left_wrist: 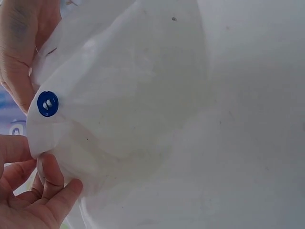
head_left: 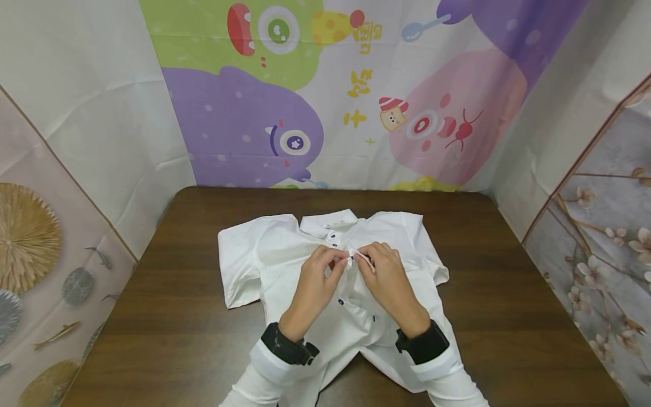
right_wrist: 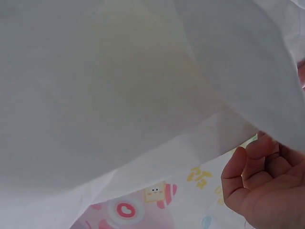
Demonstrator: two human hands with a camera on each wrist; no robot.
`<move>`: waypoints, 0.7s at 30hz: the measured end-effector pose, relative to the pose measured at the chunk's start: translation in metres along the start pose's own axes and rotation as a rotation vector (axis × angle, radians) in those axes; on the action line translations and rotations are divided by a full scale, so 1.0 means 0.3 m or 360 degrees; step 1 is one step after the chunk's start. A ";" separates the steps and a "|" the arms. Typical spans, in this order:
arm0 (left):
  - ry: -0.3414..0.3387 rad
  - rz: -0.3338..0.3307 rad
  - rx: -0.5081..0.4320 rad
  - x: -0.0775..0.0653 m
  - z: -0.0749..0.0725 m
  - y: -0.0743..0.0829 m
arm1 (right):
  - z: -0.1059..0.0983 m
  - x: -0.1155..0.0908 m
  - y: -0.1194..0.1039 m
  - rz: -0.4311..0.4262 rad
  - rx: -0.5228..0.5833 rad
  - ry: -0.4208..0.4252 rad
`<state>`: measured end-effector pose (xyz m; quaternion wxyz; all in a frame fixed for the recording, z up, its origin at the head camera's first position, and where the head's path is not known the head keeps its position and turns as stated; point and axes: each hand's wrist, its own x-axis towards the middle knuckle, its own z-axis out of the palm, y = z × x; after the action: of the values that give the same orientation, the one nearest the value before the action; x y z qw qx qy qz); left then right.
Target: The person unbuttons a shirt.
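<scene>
A white short-sleeved shirt lies on the table, collar toward the back. My left hand pinches the front edge of the shirt between thumb and fingers at chest height. Opposite it, my right hand pinches the other side of the front edge, the fingertips of both hands almost meeting. In the left wrist view a blue button sits on the raised edge between the hands. Whether it is through a buttonhole I cannot tell. Below the hands, another dark button shows on the shirt front.
The brown wooden table bears the shirt. Behind it hangs a cartoon-printed cloth, with pale patterned cloths at both sides. The shirt's lower part spreads toward the front edge, beneath my forearms.
</scene>
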<state>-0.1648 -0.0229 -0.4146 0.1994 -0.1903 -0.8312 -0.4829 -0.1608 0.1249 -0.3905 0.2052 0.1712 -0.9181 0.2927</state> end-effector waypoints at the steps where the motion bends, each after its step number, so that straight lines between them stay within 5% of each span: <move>1: 0.0000 -0.0002 0.0002 -0.001 0.001 0.000 | 0.000 0.000 0.000 0.0006 -0.0007 -0.0003; 21: -0.0003 -0.0013 -0.0015 -0.007 -0.001 -0.004 | 0.006 0.005 0.021 0.0104 -0.0039 -0.0007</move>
<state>-0.1636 -0.0240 -0.4165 0.1957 -0.1882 -0.8298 -0.4875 -0.1652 0.1282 -0.3941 0.1956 0.1393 -0.9271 0.2877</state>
